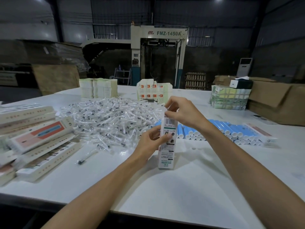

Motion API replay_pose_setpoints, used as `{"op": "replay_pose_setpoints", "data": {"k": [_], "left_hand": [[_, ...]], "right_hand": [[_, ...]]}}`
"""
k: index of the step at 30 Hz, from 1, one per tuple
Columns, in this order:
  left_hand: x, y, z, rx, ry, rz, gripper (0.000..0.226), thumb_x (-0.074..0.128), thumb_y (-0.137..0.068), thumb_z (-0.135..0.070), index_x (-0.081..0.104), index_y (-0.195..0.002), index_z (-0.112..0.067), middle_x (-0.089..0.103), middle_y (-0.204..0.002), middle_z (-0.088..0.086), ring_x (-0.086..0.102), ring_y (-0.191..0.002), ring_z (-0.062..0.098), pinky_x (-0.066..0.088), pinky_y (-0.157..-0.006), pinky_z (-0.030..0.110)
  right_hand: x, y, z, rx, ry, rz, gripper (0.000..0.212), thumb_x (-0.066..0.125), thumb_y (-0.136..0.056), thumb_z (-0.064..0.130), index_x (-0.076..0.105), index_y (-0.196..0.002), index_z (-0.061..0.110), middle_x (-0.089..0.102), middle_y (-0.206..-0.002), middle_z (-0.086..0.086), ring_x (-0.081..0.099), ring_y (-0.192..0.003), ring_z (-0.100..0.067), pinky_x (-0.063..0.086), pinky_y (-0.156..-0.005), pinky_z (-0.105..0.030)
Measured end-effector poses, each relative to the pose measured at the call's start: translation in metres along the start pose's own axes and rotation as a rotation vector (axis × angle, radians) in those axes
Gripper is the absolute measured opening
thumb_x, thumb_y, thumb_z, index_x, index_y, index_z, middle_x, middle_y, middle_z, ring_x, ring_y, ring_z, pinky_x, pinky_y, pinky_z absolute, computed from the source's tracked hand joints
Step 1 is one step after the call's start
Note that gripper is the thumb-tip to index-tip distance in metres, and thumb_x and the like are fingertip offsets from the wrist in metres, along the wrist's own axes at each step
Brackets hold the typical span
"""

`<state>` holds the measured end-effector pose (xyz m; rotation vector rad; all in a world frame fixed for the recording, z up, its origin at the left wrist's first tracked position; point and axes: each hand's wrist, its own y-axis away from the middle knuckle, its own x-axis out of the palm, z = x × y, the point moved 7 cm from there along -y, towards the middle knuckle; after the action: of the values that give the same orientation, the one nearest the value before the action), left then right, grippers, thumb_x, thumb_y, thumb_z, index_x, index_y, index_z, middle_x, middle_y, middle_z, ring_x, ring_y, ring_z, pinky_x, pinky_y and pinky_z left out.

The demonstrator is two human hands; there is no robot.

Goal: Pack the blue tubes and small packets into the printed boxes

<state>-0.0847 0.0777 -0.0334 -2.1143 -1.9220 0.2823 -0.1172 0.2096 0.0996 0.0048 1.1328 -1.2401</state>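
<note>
Thin card, probably light, dentable: gripping box (167, 151) edges midway with left hand (148, 142), pinching its top with right hand (183, 111).

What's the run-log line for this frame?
left hand: grips printed box midway | right hand: pinches its top | pose: upright on table

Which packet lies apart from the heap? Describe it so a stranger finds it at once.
On the white table, find the big heap of clear packets left of centre. Nearer the person than the heap, right of the stacked printed boxes, one packet lies alone, touching no other.
</note>
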Motion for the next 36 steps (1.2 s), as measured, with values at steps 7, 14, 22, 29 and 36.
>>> {"op": "replay_pose_setpoints", "data": {"k": [7, 14, 22, 29, 36], "left_hand": [[0.004, -0.001, -0.005, 0.040, 0.021, 0.017, 0.062, 0.086, -0.093, -0.034, 0.054, -0.141, -0.057, 0.081, -0.119, 0.002, 0.078, -0.112, 0.019, 0.064, -0.083, 0.029], [-0.005, -0.002, -0.012, 0.148, -0.083, -0.025, 0.087, 0.086, -0.091, -0.044, 0.031, -0.155, -0.065, 0.081, -0.119, -0.006, 0.077, -0.113, 0.014, 0.063, -0.082, 0.026], [-0.002, 0.000, -0.017, 0.181, -0.096, -0.016, 0.077, 0.084, -0.096, -0.031, 0.041, -0.155, -0.056, 0.078, -0.128, -0.007, 0.071, -0.122, 0.010, 0.063, -0.085, 0.029], [0.001, 0.001, -0.019, 0.166, -0.078, 0.022, 0.071, 0.085, -0.094, -0.020, 0.051, -0.149, -0.049, 0.079, -0.124, 0.002, 0.074, -0.118, 0.021, 0.064, -0.085, 0.032], [0.000, 0.000, -0.012, 0.066, -0.038, 0.043, 0.059, 0.090, -0.082, -0.021, 0.067, -0.126, -0.053, 0.081, -0.113, 0.012, 0.079, -0.103, 0.033, 0.067, -0.081, 0.044]], "right_hand": [[-0.003, 0.015, 0.000, 0.005, 0.098, -0.015, 0.008, 0.065, -0.097, 0.023, 0.063, -0.090, 0.022, 0.073, -0.093, 0.004, 0.069, -0.090, -0.014, 0.062, -0.075, -0.042], [-0.012, 0.038, -0.012, -0.045, 0.225, -0.194, 0.032, 0.059, -0.101, 0.050, 0.070, -0.117, 0.025, 0.055, -0.119, 0.009, 0.056, -0.107, -0.007, 0.049, -0.090, -0.036], [0.020, 0.064, -0.051, 0.027, -0.433, -0.097, 0.030, 0.071, -0.100, 0.019, 0.066, -0.129, 0.026, 0.072, -0.121, 0.008, 0.070, -0.109, -0.012, 0.059, -0.092, -0.034], [0.027, 0.068, -0.053, 0.070, -0.649, -0.026, 0.022, 0.072, -0.099, 0.015, 0.067, -0.121, 0.017, 0.076, -0.112, -0.002, 0.071, -0.107, -0.024, 0.060, -0.090, -0.036], [0.032, 0.076, -0.058, 0.063, -0.694, 0.022, 0.013, 0.068, -0.101, 0.016, 0.069, -0.114, 0.012, 0.076, -0.109, -0.008, 0.072, -0.105, -0.026, 0.058, -0.093, -0.033]]}}
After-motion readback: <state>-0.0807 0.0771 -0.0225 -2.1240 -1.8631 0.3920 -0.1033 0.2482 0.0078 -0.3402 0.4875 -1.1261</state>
